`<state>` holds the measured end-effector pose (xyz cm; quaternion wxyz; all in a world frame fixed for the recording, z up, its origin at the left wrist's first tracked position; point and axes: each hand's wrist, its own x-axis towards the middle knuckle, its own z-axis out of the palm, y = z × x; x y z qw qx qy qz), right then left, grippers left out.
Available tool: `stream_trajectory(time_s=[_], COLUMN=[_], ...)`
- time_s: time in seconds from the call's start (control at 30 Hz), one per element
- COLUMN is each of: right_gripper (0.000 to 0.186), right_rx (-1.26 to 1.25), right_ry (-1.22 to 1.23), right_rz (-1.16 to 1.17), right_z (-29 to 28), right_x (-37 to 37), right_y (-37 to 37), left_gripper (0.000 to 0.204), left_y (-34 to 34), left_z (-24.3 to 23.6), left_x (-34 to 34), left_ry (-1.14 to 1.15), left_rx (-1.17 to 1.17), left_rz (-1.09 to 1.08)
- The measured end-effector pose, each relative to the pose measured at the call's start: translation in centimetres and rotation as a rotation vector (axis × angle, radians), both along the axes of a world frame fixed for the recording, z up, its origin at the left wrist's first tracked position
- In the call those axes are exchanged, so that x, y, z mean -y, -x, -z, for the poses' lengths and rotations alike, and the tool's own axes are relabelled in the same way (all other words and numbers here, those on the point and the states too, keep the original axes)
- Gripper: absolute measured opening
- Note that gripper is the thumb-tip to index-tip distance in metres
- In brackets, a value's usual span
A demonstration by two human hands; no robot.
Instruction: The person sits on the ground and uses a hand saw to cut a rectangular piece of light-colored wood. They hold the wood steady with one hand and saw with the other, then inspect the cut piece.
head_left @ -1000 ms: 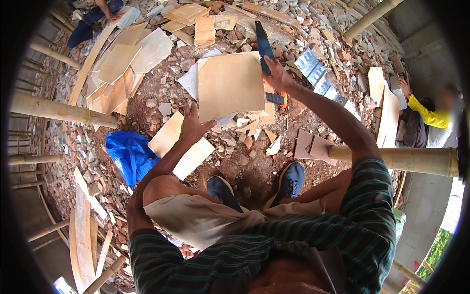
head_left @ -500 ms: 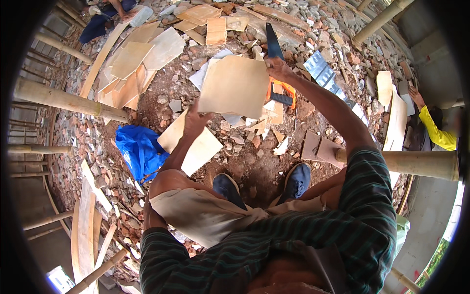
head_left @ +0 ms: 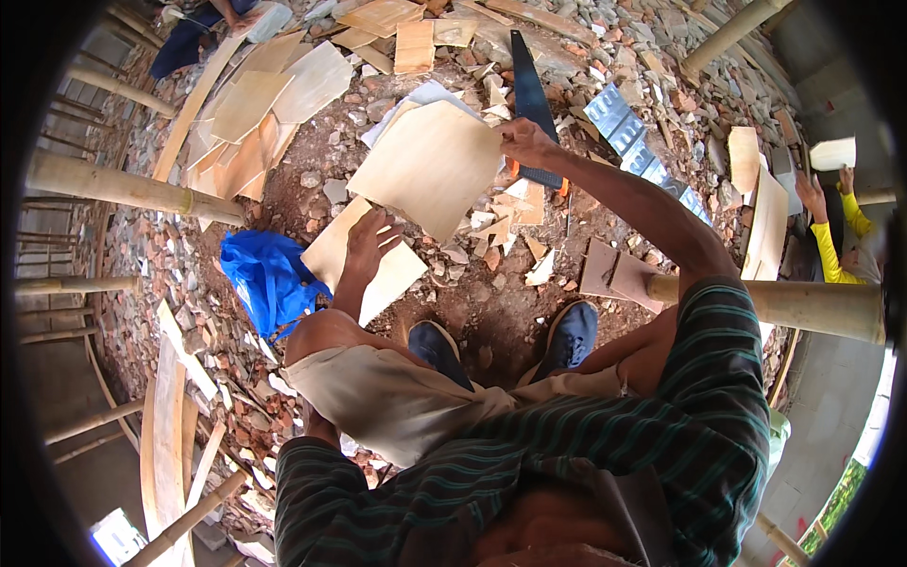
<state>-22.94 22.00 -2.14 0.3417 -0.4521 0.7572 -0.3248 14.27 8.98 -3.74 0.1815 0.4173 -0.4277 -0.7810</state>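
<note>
A thin square of plywood (head_left: 427, 168) is tilted in front of me, gripped near its right corner by my right hand (head_left: 529, 145), whose fingers are closed on the edge. Just below the sheet's left side, my left hand (head_left: 370, 241) has its fingers apart and holds nothing. Under that hand a second square panel (head_left: 389, 286) lies on the ground. A handsaw with a dark blade (head_left: 532, 80) and an orange-and-black handle lies beyond my right hand, its handle partly hidden by my wrist.
A blue bag (head_left: 267, 279) sits left of my shoes. Stacked wood panels (head_left: 250, 113) lie far left, and a ribbed metal strip (head_left: 633, 142) at right. Bamboo poles (head_left: 137, 192) cross both sides over rubble. At far right, a yellow-sleeved person (head_left: 831, 248) raises a pale board (head_left: 832, 154).
My left hand has let go of the plywood and drawn slightly nearer. The sheet has turned and shifted left in my right hand. The yellow-sleeved person's pale board has come into view.
</note>
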Motion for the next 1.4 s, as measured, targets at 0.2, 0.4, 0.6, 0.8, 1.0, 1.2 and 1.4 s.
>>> stream_trajectory(time_s=[0.2, 0.4, 0.6, 0.8, 1.0, 1.2, 1.4], right_gripper=[0.053, 0.054, 0.053, 0.047, 0.043, 0.047, 0.05], right_rx=[-0.348, -0.586, -0.617, -0.512, -0.399, -0.266, -0.128], right_ry=[0.169, 0.039, 0.024, 0.11, 0.152, 0.026, -0.083], right_rz=[-0.064, -0.08, -0.159, -0.226, -0.263, -0.234, -0.208], right_z=[0.8, -1.5, -2.3, -0.2, 0.5, -1.8, -4.5], right_x=[0.3, -0.4, 1.2, 3.5, 3.3, 2.6, 2.3], right_y=[-1.6, -3.0, -3.1, -0.4, 0.8, 0.1, -0.5], left_gripper=[0.022, 0.01, 0.028, 0.031, 0.026, 0.017, 0.018], left_y=[1.2, 1.4, 1.2, 2.0, 2.4, 2.5, 2.5], left_z=[-0.8, -0.3, -1.6, -2.4, -1.7, -1.0, -0.8], left_x=[1.1, 0.5, -0.6, -1.1, -1.2, -1.3, -1.3], left_ry=[-0.028, -0.103, -0.06, -0.026, -0.022, -0.093, -0.132], left_rx=[-0.141, -0.174, -0.085, -0.035, 0.05, 0.032, -0.007], left_rz=[0.044, 0.082, 0.157, 0.107, 0.022, -0.041, -0.069])
